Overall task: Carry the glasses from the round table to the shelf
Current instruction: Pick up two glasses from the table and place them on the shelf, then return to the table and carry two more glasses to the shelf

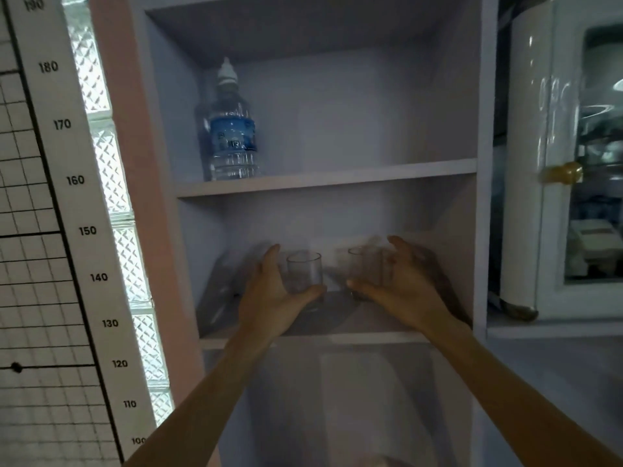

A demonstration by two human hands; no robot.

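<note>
Two clear, straight-sided glasses are at the middle board of a pale shelf unit (371, 335). My left hand (269, 294) wraps the left glass (305, 273), thumb on its lower right and fingers behind its left side. The glass sits low, at or just above the board. My right hand (408, 284) curls round the right glass (365, 267), thumb in front and fingers arched over the far side. That glass is blurred, and I cannot tell whether its base touches the board. The two glasses are a short gap apart.
A water bottle (232, 136) with a blue label stands at the left of the board above. A dark flat object (219, 288) leans in the left corner beside my left hand. A height chart (50, 230) and glass blocks (111, 170) are on the left, a white cabinet door with a brass knob (563, 173) on the right.
</note>
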